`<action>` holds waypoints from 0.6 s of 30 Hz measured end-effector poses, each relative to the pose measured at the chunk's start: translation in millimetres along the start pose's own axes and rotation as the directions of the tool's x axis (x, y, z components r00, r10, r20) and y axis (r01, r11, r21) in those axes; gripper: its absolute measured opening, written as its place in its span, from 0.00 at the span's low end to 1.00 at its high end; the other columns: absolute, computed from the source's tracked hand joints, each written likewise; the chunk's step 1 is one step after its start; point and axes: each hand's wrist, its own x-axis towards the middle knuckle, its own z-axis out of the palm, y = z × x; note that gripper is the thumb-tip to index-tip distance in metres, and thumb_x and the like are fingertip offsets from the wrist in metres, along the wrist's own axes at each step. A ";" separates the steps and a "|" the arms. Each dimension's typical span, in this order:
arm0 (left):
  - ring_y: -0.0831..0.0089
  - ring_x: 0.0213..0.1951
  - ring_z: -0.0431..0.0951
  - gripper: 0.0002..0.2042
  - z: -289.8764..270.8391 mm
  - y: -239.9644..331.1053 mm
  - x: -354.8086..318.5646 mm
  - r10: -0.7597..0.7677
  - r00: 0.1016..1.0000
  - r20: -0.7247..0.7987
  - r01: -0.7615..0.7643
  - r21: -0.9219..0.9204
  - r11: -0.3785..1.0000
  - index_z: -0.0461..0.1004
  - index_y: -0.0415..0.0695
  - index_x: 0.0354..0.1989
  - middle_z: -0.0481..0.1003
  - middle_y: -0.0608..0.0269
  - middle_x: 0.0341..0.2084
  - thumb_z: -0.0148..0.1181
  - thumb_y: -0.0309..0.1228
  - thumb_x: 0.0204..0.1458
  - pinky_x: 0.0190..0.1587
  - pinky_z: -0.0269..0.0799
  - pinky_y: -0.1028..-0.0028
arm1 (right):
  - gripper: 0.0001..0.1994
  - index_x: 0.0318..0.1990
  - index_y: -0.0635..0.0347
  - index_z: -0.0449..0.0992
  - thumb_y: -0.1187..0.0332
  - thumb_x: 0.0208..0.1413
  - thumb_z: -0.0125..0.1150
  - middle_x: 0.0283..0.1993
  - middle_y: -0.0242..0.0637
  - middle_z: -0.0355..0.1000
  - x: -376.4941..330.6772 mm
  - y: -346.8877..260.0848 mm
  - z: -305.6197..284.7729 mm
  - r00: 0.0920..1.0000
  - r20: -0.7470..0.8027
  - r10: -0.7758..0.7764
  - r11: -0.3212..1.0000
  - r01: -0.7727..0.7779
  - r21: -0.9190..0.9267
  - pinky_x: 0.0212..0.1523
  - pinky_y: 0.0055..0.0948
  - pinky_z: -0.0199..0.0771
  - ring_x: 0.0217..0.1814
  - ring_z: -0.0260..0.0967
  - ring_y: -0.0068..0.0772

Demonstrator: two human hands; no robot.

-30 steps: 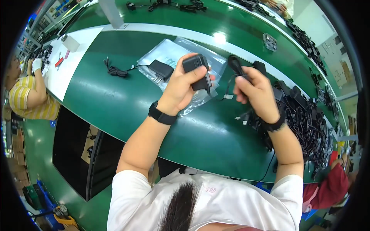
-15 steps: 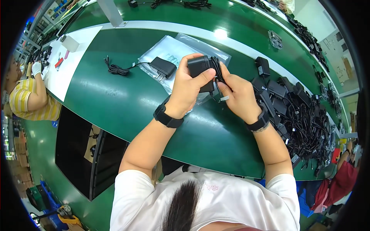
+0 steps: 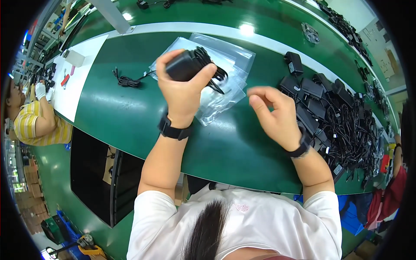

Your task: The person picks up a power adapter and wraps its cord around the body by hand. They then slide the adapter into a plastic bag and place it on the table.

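One adapter bundled in our left hand [image 3: 184, 93], clear bags waiting just beyond it.

We've got the black power adapter [image 3: 184, 65] clamped between thumb and curled fingers, its coiled cord [image 3: 212, 69] bunched against the far side of the fingers. Our right hand [image 3: 273, 115] hovers beside it, empty, fingers loosely curled, thumb near forefinger. We'd judge the trick here is keeping the coil pinned tight so no loop springs loose. Just past the left hand lie the clear plastic bags [image 3: 225, 89]; farther right of our right hand, the heap of black adapters [image 3: 342, 117].
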 end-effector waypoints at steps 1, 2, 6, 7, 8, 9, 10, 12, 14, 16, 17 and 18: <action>0.75 0.30 0.74 0.27 1.2 1.0 -1.8 -0.004 1.000 0.010 0.004 -0.003 1.000 0.60 0.41 0.42 0.70 0.62 0.31 0.68 0.18 0.33 0.32 0.74 0.77 | 0.14 0.42 0.71 0.71 0.67 0.55 0.53 0.33 0.42 0.73 -0.6 4.7 -3.8 1.000 -0.010 0.006 1.000 -0.006 0.000 0.36 0.29 0.71 0.34 0.71 0.34; 0.75 0.30 0.75 0.27 1.8 2.2 -5.2 0.117 0.992 0.056 -0.120 0.062 0.991 0.60 0.41 0.42 0.71 0.61 0.31 0.68 0.17 0.32 0.32 0.74 0.76 | 0.16 0.42 0.71 0.71 0.63 0.58 0.49 0.32 0.42 0.73 1.2 13.6 -8.4 0.936 0.287 0.203 0.856 -0.312 0.413 0.36 0.29 0.72 0.34 0.72 0.35; 0.72 0.29 0.76 0.28 18.8 12.3 -26.3 0.066 0.966 0.249 -0.023 -0.171 0.985 0.57 0.41 0.44 0.71 0.58 0.29 0.66 0.16 0.33 0.32 0.75 0.75 | 0.21 0.46 0.67 0.68 0.56 0.61 0.40 0.44 0.43 0.71 2.3 23.7 9.3 0.776 0.603 0.183 -0.010 -0.612 0.791 0.45 0.28 0.70 0.44 0.70 0.37; 0.71 0.30 0.77 0.29 20.2 15.2 -28.1 -0.036 0.964 0.262 0.099 -0.233 0.967 0.57 0.41 0.45 0.71 0.58 0.30 0.65 0.15 0.34 0.33 0.75 0.74 | 0.20 0.47 0.67 0.68 0.57 0.61 0.41 0.45 0.41 0.71 6.8 23.4 12.9 0.806 0.569 0.166 -0.075 -0.565 0.822 0.47 0.28 0.69 0.45 0.69 0.35; 0.71 0.30 0.77 0.29 19.1 12.6 -28.5 -0.039 0.962 0.269 0.104 -0.234 0.967 0.57 0.41 0.45 0.71 0.58 0.30 0.65 0.15 0.34 0.33 0.75 0.74 | 0.20 0.47 0.67 0.68 0.57 0.61 0.41 0.45 0.41 0.71 10.0 20.5 13.5 0.809 0.563 0.170 -0.077 -0.559 0.826 0.47 0.28 0.69 0.45 0.69 0.35; 0.71 0.31 0.76 0.29 16.2 8.4 -29.3 -0.141 0.949 0.281 0.223 -0.284 0.933 0.57 0.41 0.45 0.71 0.58 0.31 0.65 0.15 0.34 0.35 0.75 0.74 | 0.18 0.47 0.67 0.68 0.60 0.61 0.42 0.43 0.39 0.71 12.6 16.2 12.3 0.849 0.481 0.217 -0.024 -0.488 0.872 0.46 0.27 0.69 0.44 0.69 0.32; 0.71 0.32 0.76 0.28 16.0 5.4 -28.3 -0.238 0.924 0.299 0.335 -0.333 0.882 0.57 0.41 0.45 0.71 0.58 0.31 0.65 0.14 0.34 0.36 0.75 0.73 | 0.16 0.47 0.67 0.68 0.63 0.61 0.43 0.42 0.37 0.72 14.8 13.6 11.1 0.883 0.391 0.259 0.037 -0.414 0.910 0.45 0.26 0.70 0.43 0.70 0.29; 0.72 0.32 0.76 0.28 20.2 6.1 -28.5 -0.287 0.911 0.296 0.378 -0.322 0.868 0.57 0.41 0.45 0.71 0.59 0.31 0.64 0.14 0.35 0.37 0.74 0.73 | 0.14 0.47 0.67 0.68 0.66 0.60 0.44 0.40 0.36 0.72 14.9 17.4 14.5 0.900 0.359 0.246 0.195 -0.409 0.892 0.43 0.25 0.70 0.41 0.70 0.27; 0.74 0.31 0.74 0.27 24.6 4.5 -29.7 -0.349 0.914 0.207 0.397 -0.277 0.875 0.58 0.41 0.44 0.71 0.61 0.31 0.64 0.15 0.36 0.36 0.74 0.74 | 0.12 0.46 0.68 0.69 0.71 0.59 0.44 0.38 0.33 0.72 11.6 14.9 18.3 0.923 0.278 0.266 0.413 -0.370 0.832 0.38 0.20 0.70 0.37 0.69 0.20; 0.75 0.31 0.74 0.27 28.6 2.4 -30.3 -0.372 0.907 0.198 0.413 -0.243 0.878 0.58 0.41 0.44 0.71 0.62 0.31 0.65 0.15 0.36 0.35 0.74 0.75 | 0.12 0.47 0.68 0.69 0.72 0.59 0.45 0.37 0.33 0.72 7.5 20.4 26.3 0.942 0.199 0.271 0.464 -0.308 0.831 0.37 0.19 0.70 0.36 0.69 0.19; 0.76 0.31 0.74 0.27 30.4 1.4 -30.7 -0.397 0.897 0.193 0.432 -0.206 0.878 0.58 0.41 0.44 0.70 0.62 0.31 0.65 0.16 0.36 0.35 0.74 0.76 | 0.12 0.47 0.68 0.69 0.72 0.59 0.45 0.37 0.32 0.72 6.5 22.3 29.2 0.955 0.114 0.273 0.510 -0.244 0.825 0.36 0.17 0.69 0.36 0.69 0.18; 0.77 0.31 0.73 0.27 32.2 -1.4 -31.5 -0.399 0.898 0.186 0.432 -0.203 0.878 0.58 0.41 0.44 0.71 0.62 0.31 0.66 0.17 0.36 0.34 0.74 0.77 | 0.12 0.46 0.68 0.69 0.72 0.59 0.45 0.36 0.30 0.72 6.1 22.3 29.3 0.954 0.114 0.276 0.501 -0.244 0.830 0.34 0.14 0.67 0.35 0.69 0.15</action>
